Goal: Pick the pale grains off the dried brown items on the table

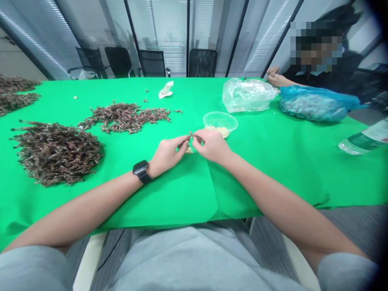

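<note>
Between my two hands is a small brown dried plant piece (190, 135), too small to name more exactly. My left hand (168, 155), with a black watch on the wrist, pinches it between thumb and fingertips. From the other side, the thumb and forefinger of my right hand (213, 144) close on its right end. Just below the fingertips lies a little heap of pale yellow bits (189, 150) on the green cloth (178, 194). A clear plastic bowl (220, 119) with similar pale bits stands behind my right hand, which partly covers it.
Left of my hands lie a large pile (59, 153) and a looser spread (125, 117) of brown dried pieces. A crumpled tissue (166, 89) is farther back. On the right are a clear bag (248, 95), a blue bag (318, 104), a bottle (365, 139) and another person's hands (275, 76).
</note>
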### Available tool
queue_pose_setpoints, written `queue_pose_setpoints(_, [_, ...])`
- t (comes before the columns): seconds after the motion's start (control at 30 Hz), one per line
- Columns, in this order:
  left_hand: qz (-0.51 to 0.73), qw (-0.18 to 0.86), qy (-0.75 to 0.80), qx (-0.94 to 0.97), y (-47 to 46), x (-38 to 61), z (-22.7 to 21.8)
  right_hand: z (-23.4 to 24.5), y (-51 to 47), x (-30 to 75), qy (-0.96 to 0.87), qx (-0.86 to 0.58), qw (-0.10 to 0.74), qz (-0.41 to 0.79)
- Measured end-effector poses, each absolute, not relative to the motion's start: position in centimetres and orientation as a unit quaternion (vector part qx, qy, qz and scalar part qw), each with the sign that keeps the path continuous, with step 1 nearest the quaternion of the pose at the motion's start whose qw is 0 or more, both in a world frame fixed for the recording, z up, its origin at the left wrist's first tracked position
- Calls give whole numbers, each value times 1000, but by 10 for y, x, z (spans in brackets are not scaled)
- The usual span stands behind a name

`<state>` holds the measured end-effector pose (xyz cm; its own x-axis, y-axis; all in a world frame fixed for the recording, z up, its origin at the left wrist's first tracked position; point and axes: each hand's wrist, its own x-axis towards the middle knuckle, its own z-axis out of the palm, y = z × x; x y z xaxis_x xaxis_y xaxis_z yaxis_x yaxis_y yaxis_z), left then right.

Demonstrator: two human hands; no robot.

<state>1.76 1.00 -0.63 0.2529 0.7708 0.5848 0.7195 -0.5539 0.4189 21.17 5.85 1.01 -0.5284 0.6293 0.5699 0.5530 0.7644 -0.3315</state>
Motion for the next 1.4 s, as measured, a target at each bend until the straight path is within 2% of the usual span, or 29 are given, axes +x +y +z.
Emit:
queue_pose_setpoints(0.23, [388,41,469,792,8,19,-4,12,56,211,-903,-331,263,-73])
queue_pose_setpoints(0.67, [366,76,460,806,4,18,-1,19,41,205,-924,-344,122,-115])
queue_pose_setpoints(1.4, [336,111,437,827,3,16,3,16,40,201,-931,-339,91,-103])
